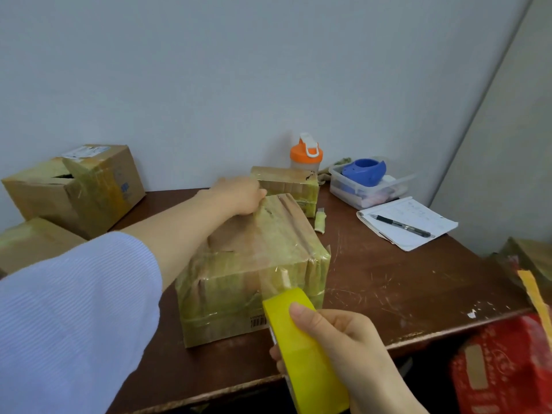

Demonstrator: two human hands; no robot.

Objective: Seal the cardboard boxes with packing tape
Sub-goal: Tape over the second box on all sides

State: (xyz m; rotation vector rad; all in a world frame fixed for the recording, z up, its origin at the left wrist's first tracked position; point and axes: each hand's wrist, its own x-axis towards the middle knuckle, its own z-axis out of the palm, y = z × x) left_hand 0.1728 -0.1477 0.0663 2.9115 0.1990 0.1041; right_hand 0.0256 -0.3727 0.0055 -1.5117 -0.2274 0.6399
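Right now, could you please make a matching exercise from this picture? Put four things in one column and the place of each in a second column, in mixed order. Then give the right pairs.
Things
1. tape roll
2. pen
3. bottle with orange lid
4. blue object

Places
A. lying on the notebook
B. inside the clear plastic container
C. held in the right hand
D. standing behind the small taped box

Pairs: 1-C, 2-A, 3-D, 4-B
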